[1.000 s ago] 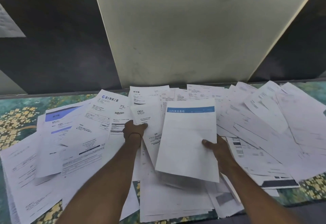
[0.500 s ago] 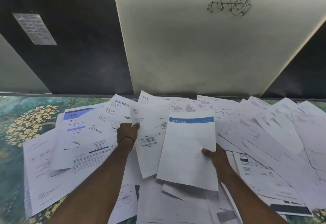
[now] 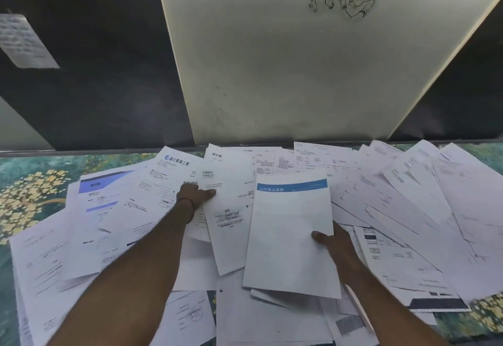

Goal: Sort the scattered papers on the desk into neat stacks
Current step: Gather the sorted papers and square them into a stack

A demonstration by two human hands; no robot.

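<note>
While the left hand (image 3: 194, 196) pinches a printed sheet (image 3: 228, 226) at 11 o'clock and the right hand (image 3: 334, 239) grips a blue-banded sheet (image 3: 291, 236) at centre, the papers (image 3: 408, 196) sprawl unsorted across the table (image 3: 32, 182) from 9 to 3 o'clock, so sorting looks barely begun.

You have a white sheet (image 3: 291, 236) topped by a blue header band. Your desk cover (image 3: 32, 190) is teal, patterned with yellow blossoms.
</note>
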